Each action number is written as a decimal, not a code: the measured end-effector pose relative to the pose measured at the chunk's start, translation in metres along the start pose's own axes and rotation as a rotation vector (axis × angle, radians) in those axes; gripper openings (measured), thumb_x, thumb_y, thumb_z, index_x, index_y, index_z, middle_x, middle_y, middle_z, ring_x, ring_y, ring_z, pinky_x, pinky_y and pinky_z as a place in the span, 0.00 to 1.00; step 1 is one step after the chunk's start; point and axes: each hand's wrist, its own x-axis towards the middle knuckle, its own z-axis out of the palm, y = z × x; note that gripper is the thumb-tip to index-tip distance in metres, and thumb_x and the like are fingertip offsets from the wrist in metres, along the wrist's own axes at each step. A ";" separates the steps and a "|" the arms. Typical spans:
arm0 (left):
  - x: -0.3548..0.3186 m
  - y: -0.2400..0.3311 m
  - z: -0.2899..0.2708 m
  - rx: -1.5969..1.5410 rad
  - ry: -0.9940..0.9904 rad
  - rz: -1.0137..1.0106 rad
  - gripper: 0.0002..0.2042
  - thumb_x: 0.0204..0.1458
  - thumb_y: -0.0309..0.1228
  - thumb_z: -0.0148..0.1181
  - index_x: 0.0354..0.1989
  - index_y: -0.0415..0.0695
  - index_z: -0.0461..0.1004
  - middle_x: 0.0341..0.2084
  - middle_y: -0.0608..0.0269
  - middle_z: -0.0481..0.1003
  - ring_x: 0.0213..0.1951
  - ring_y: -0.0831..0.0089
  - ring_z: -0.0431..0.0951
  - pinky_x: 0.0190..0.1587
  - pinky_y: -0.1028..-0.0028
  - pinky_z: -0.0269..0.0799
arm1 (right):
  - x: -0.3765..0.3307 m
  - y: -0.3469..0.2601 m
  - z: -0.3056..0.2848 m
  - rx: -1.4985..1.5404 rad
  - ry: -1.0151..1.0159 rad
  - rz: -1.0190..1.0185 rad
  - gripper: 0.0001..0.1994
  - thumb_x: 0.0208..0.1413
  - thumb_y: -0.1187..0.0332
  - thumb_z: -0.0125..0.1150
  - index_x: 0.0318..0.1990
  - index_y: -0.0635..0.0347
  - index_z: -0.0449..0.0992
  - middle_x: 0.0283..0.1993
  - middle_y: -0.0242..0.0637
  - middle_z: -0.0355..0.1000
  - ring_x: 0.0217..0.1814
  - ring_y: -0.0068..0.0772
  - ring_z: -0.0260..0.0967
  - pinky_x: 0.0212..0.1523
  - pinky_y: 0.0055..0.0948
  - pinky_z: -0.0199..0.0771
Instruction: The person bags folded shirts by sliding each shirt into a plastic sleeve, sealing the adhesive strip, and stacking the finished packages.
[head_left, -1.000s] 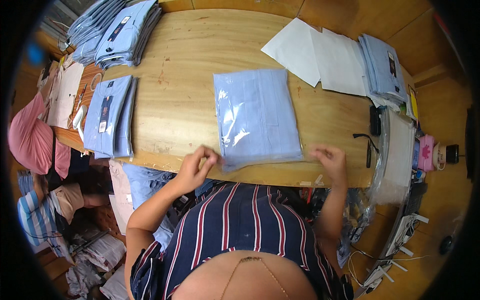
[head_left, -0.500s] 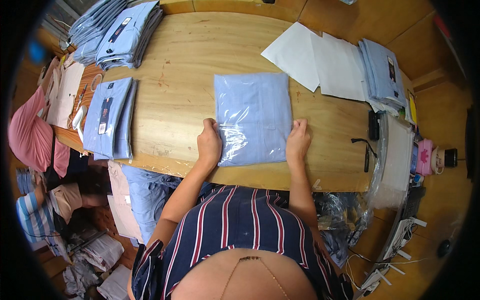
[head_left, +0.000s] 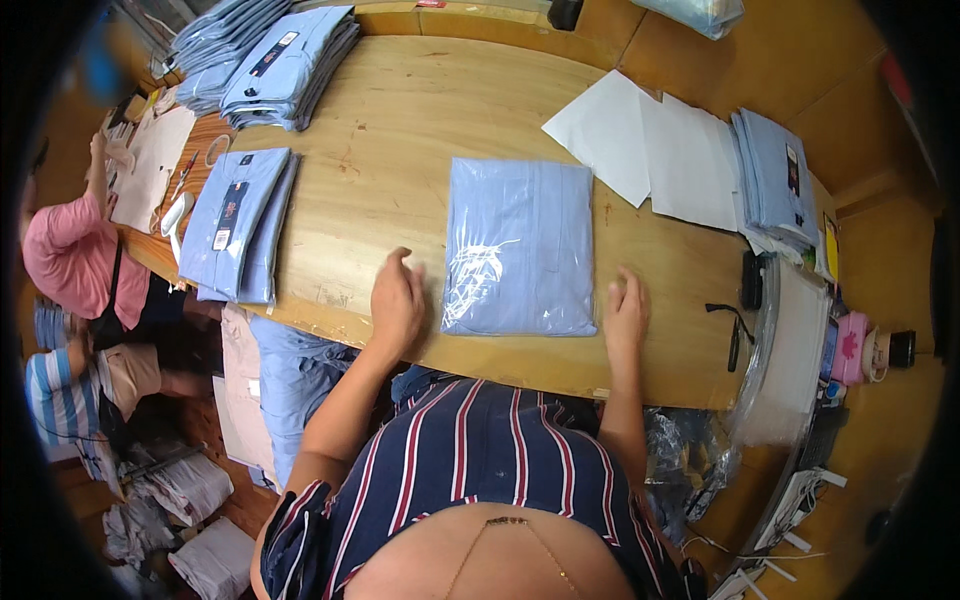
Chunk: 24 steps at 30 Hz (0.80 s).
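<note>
A folded light-blue shirt in a clear plastic bag [head_left: 520,245] lies flat on the wooden table [head_left: 400,130] in front of me. My left hand [head_left: 397,298] rests on the table just left of the bag, fingers loosely curled, holding nothing. To the right of the bag my right hand [head_left: 626,308] lies flat on the wood, also empty. Neither hand touches the bag.
Folded blue shirts lie in a stack at the left [head_left: 240,225], in piles at the far left corner [head_left: 275,60] and in another stack at the right [head_left: 775,180]. White sheets [head_left: 650,150] lie beside the right stack. Other people [head_left: 75,260] sit at the left. Empty plastic bags [head_left: 790,360] hang at the right edge.
My hands pressed the near edge of the bagged shirt, then moved onto its sides, and now have lifted off and spread apart to either side of it.
</note>
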 end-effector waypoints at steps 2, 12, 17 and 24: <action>-0.032 0.018 -0.015 -0.072 -0.275 -0.094 0.26 0.41 0.29 0.55 0.50 0.41 0.54 0.29 0.46 0.67 0.33 0.52 0.67 0.35 0.62 0.62 | -0.026 0.001 -0.010 0.060 -0.188 -0.005 0.24 0.41 0.74 0.55 0.50 0.53 0.61 0.43 0.46 0.60 0.47 0.48 0.58 0.45 0.35 0.60; -0.031 0.016 0.000 -0.082 0.338 0.602 0.15 0.26 0.15 0.52 0.28 0.40 0.71 0.23 0.56 0.62 0.29 0.62 0.64 0.32 0.67 0.62 | -0.036 0.001 -0.014 -0.160 0.122 -0.552 0.26 0.26 0.82 0.57 0.41 0.52 0.72 0.34 0.38 0.64 0.41 0.36 0.61 0.44 0.30 0.56; -0.008 0.081 -0.060 -0.381 0.531 0.942 0.08 0.37 0.21 0.57 0.28 0.39 0.67 0.27 0.52 0.71 0.33 0.59 0.73 0.33 0.68 0.68 | -0.025 -0.067 -0.082 0.191 0.406 -0.806 0.21 0.30 0.80 0.60 0.38 0.58 0.71 0.34 0.34 0.65 0.40 0.31 0.63 0.42 0.31 0.60; 0.034 0.080 0.004 0.102 0.203 0.425 0.14 0.44 0.37 0.55 0.35 0.41 0.66 0.12 0.57 0.69 0.14 0.63 0.70 0.16 0.70 0.63 | 0.024 -0.050 -0.055 0.066 0.199 -0.131 0.16 0.47 0.67 0.55 0.45 0.60 0.66 0.41 0.41 0.67 0.37 0.38 0.67 0.38 0.29 0.65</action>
